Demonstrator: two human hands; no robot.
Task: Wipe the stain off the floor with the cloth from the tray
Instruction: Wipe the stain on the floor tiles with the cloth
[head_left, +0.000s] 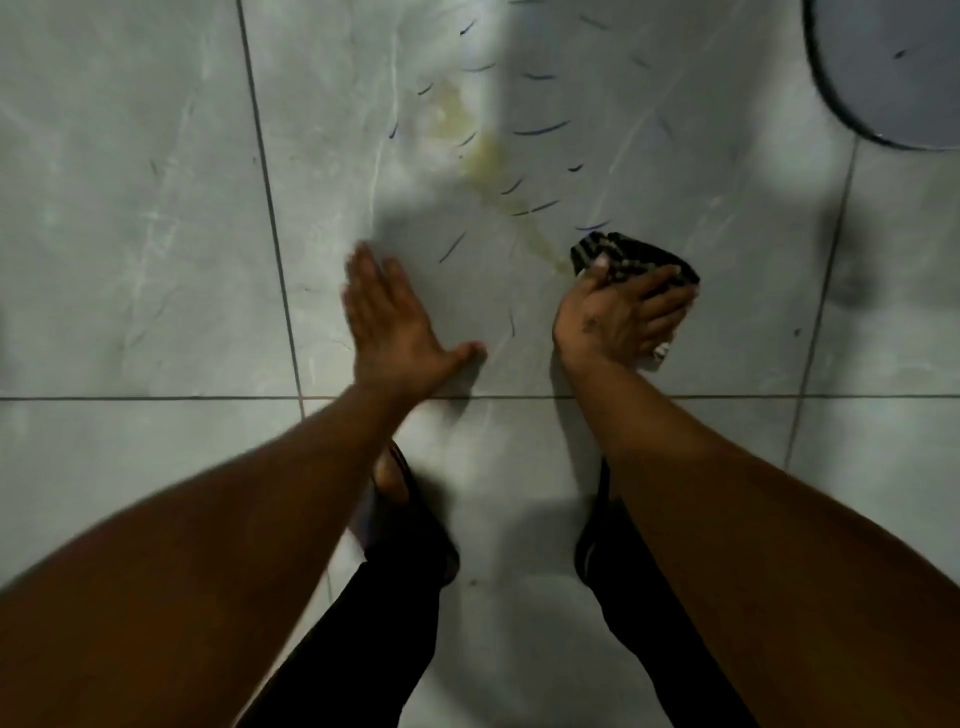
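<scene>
A yellowish stain (485, 161) runs diagonally across the pale marbled floor tile, from upper middle down toward the right. Its lower end meets a dark patterned cloth (631, 257). My right hand (618, 317) presses down on that cloth, fingers curled over it, holding it against the floor. My left hand (395, 327) lies flat on the tile to the left, fingers spread, holding nothing. Several thin dark streaks lie scattered around the stain.
A round grey tray (893, 67) shows partly at the top right corner. Grout lines cross the floor (156, 208) below both hands and left of them. My feet and dark trousers (395, 597) fill the bottom middle.
</scene>
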